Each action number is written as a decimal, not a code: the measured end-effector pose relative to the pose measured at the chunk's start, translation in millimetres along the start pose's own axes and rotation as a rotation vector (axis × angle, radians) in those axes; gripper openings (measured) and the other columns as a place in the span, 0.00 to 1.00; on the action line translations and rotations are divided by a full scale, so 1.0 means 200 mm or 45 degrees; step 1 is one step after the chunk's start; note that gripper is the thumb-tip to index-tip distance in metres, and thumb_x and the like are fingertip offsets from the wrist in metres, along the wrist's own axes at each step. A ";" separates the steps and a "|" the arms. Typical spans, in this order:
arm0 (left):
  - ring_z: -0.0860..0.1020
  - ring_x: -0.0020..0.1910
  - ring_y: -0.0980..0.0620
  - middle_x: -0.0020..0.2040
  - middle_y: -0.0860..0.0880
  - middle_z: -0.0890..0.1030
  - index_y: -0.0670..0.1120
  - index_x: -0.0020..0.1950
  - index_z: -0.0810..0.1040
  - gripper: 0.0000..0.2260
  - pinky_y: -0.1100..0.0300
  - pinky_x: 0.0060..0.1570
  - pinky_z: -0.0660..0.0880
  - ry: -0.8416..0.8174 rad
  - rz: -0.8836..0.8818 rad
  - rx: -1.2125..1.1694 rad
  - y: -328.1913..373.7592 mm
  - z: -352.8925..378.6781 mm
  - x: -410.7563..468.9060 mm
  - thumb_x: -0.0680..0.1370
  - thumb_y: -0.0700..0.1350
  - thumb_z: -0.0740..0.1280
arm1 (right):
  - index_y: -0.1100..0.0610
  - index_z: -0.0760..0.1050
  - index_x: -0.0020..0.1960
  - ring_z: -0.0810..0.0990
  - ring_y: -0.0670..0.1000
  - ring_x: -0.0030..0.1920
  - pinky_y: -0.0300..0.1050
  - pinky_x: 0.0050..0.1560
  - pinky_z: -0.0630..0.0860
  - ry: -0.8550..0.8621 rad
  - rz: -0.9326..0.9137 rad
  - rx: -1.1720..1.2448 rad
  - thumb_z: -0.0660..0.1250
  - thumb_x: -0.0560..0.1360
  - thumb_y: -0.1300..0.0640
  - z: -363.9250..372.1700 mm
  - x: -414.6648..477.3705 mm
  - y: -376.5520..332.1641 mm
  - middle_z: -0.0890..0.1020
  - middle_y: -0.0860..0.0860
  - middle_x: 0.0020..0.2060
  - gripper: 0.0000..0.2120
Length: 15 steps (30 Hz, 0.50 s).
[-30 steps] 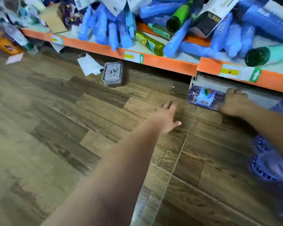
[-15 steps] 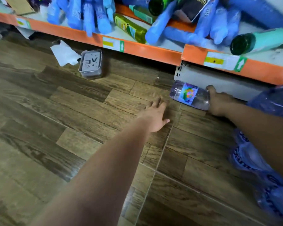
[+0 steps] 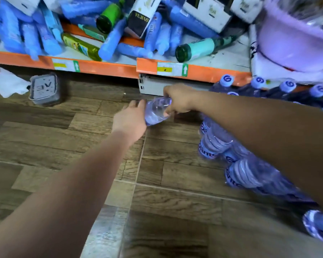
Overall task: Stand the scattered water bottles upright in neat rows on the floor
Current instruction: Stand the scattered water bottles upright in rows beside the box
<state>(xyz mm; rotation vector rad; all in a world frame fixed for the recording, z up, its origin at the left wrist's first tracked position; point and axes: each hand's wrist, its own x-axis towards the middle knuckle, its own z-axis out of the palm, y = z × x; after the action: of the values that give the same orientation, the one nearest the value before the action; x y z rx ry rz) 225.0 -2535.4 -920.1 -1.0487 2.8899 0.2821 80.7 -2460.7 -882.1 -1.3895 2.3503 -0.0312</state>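
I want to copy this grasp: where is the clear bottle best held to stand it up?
Probably around its upper body near the neck, coming from above as the right hand does: the water bottle is tilted, base toward the left hand, which can steady its base.

Water bottle only partly shown — neck end covered by the right hand, near edge masked by the left hand; label and cap not readable. Cannot tell whether lifted clear of the floor or touching it. Upright bottle pack largely hidden behind the right forearm, smeared by motion blur, lettering broken off mid-word. Lowest bottles cut by the right edge. Lilac basin cropped at top and right — contents a blur. Shelf clutter soft; most box print illegible. Grey box embossing faint, partly legible.
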 end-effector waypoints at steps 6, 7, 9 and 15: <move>0.74 0.62 0.39 0.65 0.43 0.72 0.47 0.69 0.66 0.19 0.49 0.52 0.73 0.080 0.172 0.064 0.10 -0.11 -0.11 0.77 0.42 0.59 | 0.62 0.74 0.58 0.76 0.57 0.57 0.42 0.42 0.64 0.067 -0.091 0.041 0.71 0.72 0.49 -0.04 -0.32 -0.03 0.79 0.59 0.56 0.22; 0.75 0.61 0.39 0.66 0.44 0.72 0.48 0.69 0.66 0.19 0.49 0.52 0.74 0.072 0.213 0.076 0.12 -0.12 -0.13 0.77 0.42 0.59 | 0.62 0.75 0.57 0.76 0.58 0.57 0.43 0.43 0.66 0.052 -0.109 0.012 0.71 0.73 0.48 -0.03 -0.37 -0.04 0.79 0.59 0.55 0.21; 0.75 0.62 0.40 0.67 0.44 0.71 0.49 0.70 0.66 0.20 0.49 0.53 0.74 0.039 0.290 0.107 0.17 -0.13 -0.16 0.78 0.43 0.59 | 0.57 0.74 0.47 0.75 0.58 0.51 0.43 0.42 0.65 0.004 -0.135 -0.013 0.71 0.72 0.49 -0.01 -0.47 -0.02 0.79 0.56 0.46 0.12; 0.73 0.65 0.42 0.68 0.45 0.70 0.48 0.70 0.65 0.19 0.51 0.57 0.73 -0.127 0.483 0.159 0.30 -0.17 -0.20 0.79 0.45 0.60 | 0.59 0.74 0.48 0.77 0.57 0.50 0.48 0.48 0.73 -0.051 -0.125 0.097 0.75 0.68 0.55 0.06 -0.72 0.15 0.80 0.57 0.48 0.14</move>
<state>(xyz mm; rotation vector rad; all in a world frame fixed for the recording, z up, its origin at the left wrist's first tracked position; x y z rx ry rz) 218.0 -2470.5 -872.1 -0.4492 2.9494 0.1596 121.0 -2321.4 -851.4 -1.4540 2.2230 -0.1186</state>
